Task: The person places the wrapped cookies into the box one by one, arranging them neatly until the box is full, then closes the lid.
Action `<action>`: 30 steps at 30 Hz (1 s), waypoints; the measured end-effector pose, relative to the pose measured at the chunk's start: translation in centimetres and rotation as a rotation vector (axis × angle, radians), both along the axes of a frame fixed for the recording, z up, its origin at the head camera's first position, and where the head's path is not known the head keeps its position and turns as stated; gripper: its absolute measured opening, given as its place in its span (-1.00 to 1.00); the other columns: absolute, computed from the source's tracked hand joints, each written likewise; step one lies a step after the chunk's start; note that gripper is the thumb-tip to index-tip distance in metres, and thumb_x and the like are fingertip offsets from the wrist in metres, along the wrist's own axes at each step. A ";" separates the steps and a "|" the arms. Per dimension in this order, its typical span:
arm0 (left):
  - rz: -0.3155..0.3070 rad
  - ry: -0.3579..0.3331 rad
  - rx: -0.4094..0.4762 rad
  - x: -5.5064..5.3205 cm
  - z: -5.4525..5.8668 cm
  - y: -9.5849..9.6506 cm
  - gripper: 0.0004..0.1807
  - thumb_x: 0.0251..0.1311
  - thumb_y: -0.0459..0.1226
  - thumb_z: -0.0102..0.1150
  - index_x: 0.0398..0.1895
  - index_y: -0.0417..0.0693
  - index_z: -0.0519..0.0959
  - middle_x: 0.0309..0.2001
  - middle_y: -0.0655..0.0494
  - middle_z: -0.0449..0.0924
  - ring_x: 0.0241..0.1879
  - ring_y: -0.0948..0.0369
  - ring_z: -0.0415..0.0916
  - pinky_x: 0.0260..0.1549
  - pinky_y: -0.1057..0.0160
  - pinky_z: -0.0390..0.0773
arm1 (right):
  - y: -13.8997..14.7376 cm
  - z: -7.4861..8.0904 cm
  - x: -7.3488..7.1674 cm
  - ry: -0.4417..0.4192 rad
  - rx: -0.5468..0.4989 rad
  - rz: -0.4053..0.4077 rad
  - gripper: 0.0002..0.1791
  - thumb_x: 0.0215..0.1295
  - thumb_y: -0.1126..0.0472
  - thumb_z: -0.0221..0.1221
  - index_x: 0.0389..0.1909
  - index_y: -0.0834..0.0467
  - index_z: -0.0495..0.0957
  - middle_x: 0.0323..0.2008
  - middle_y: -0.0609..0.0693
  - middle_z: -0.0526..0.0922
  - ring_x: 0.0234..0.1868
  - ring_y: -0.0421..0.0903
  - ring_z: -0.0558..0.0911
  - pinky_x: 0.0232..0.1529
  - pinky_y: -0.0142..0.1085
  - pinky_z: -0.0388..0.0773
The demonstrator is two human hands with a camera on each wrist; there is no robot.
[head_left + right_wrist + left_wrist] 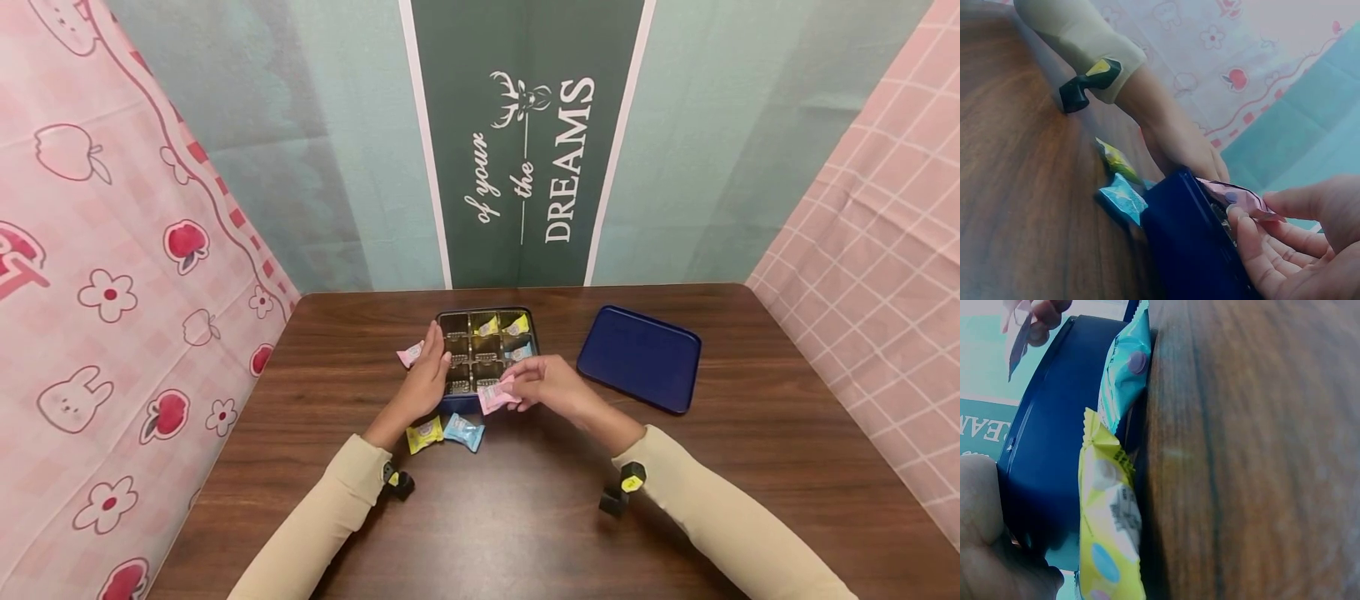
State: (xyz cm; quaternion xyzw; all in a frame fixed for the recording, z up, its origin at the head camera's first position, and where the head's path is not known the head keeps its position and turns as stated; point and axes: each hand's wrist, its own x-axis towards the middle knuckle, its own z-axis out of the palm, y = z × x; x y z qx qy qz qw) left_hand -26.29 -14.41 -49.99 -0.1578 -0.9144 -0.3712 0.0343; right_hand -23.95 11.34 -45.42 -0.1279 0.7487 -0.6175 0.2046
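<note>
Brown bench [525,517], green cloth [465,100] beyond left fingers [433,340] and right fingers [529,367], pink cloths [150,350] either side. Blue tin [459,406] between: left fingers straight at its edge, right pinching pink candy [493,399] over near side. Tin holds two yellow candies [517,326], one blue [517,352], beyond right fingers; lid [640,358] to their right.

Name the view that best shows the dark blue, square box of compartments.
The head view: it looks down into the dark blue, square box, showing its compartments, though the left hand and right hand cover parts. The left wrist view shows its outer wall close; the right wrist view, an outer wall and a sliver inside.
</note>
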 end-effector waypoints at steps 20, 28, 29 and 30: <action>-0.002 0.009 -0.001 0.0 0.1 0.0 -0.35 0.65 -0.18 -0.33 0.59 -0.39 -0.16 0.63 -0.23 -0.32 0.57 -0.14 -0.16 0.46 -0.14 0.05 | -0.8 0.6 -2.0 -0.002 -0.022 -0.084 -0.74 0.32 0.42 0.27 0.00 0.41 0.61 -0.25 0.22 0.77 -0.38 -0.02 0.76 -0.26 -0.17 0.72; 0.000 0.011 -0.001 0.0 0.0 0.0 -0.35 0.65 -0.20 -0.33 0.59 -0.38 -0.16 0.63 -0.21 -0.32 0.57 -0.13 -0.16 0.46 -0.14 0.04 | -1.3 0.5 -2.4 -0.022 -0.007 -0.111 -0.74 0.29 0.45 0.27 -0.01 0.40 0.62 -0.29 0.20 0.75 -0.38 0.00 0.76 -0.27 -0.20 0.72; 0.001 0.011 -0.002 0.0 0.0 0.0 -0.35 0.65 -0.20 -0.32 0.59 -0.37 -0.16 0.63 -0.21 -0.32 0.57 -0.13 -0.16 0.46 -0.14 0.04 | -1.3 0.5 -2.5 -0.021 -0.001 -0.113 -0.74 0.29 0.45 0.28 -0.02 0.40 0.62 -0.30 0.20 0.75 -0.39 0.01 0.76 -0.28 -0.19 0.72; 0.003 0.012 -0.005 -0.1 0.0 0.0 -0.36 0.65 -0.20 -0.32 0.59 -0.37 -0.16 0.63 -0.21 -0.32 0.57 -0.12 -0.16 0.47 -0.13 0.04 | -1.4 0.4 -2.6 -0.020 0.002 -0.114 -0.74 0.29 0.45 0.28 -0.02 0.40 0.61 -0.31 0.19 0.74 -0.39 0.00 0.76 -0.28 -0.20 0.72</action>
